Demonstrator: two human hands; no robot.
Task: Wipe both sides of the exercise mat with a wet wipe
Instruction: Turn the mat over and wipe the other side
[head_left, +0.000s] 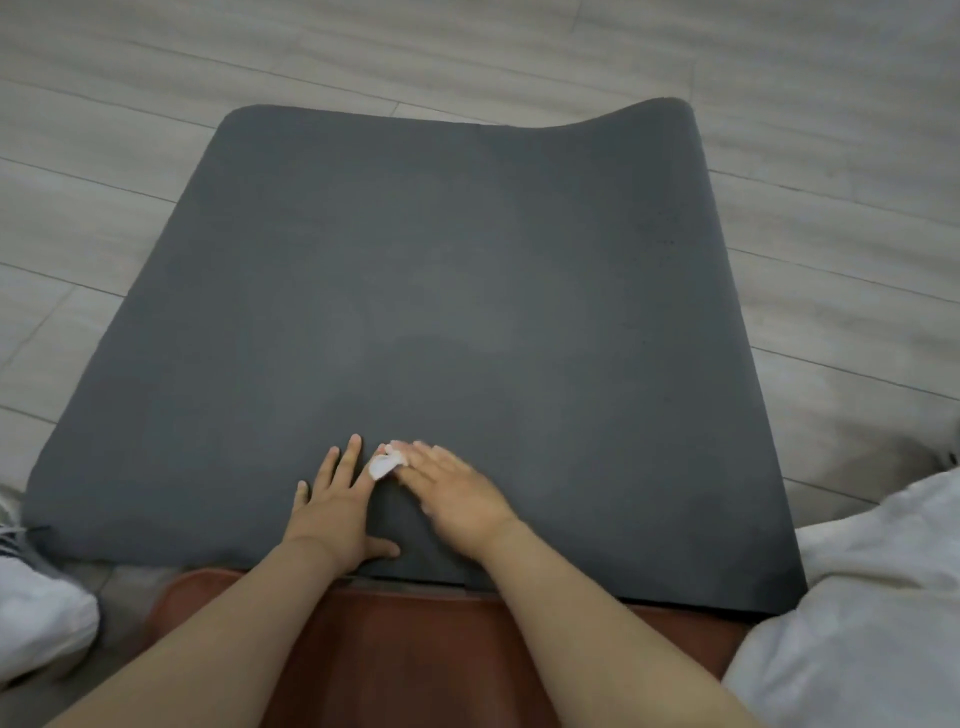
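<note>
White wet wipe (387, 464) lies under right hand's (457, 491) flat fingers on grey exercise mat (415, 260); left hand (335, 512) spread flat just beside.

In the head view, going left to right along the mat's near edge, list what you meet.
White shoe → left hand pressed flat on the mat → wet wipe → right hand on the wipe → white cloth.

Pale grey wood-plank floor (779, 78), softly lit.
</note>
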